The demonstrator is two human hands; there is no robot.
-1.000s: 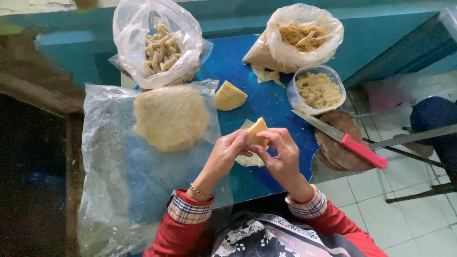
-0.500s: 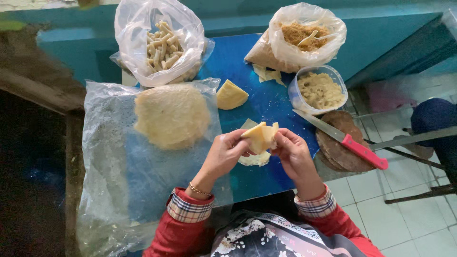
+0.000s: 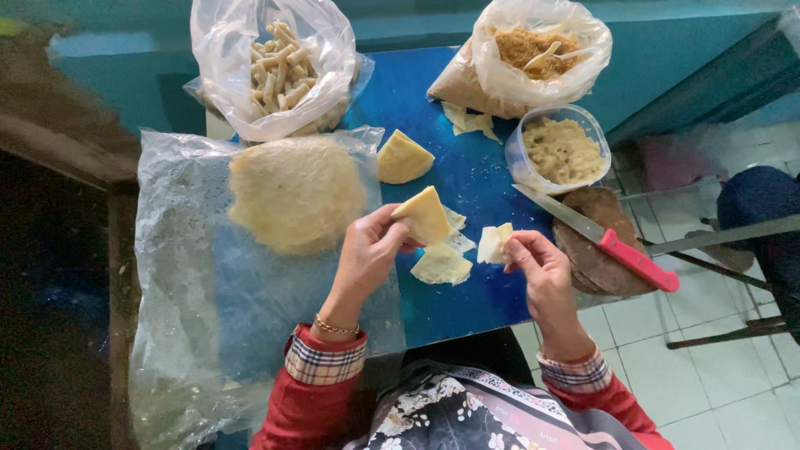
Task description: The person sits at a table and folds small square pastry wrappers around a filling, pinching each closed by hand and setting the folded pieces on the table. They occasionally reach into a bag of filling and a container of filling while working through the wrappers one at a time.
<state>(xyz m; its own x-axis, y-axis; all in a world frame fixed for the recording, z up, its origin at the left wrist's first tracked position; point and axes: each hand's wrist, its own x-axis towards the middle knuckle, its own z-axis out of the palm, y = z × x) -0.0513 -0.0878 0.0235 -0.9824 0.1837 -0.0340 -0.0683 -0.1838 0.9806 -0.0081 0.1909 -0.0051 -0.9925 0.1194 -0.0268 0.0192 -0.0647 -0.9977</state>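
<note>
Left hand (image 3: 371, 250) pinching wrapper wedge (image 3: 425, 215), right hand (image 3: 537, 262) holding smaller piece (image 3: 493, 243).

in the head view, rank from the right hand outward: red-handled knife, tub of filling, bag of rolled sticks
From the right hand:
1. Red-handled knife, just to its right, lying across a round board.
2. Tub of filling, farther up the table on the right.
3. Bag of rolled sticks, far top left.

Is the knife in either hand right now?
No, the red-handled knife lies on the table edge, while the left hand and right hand each hold a pale wrapper piece.
</note>
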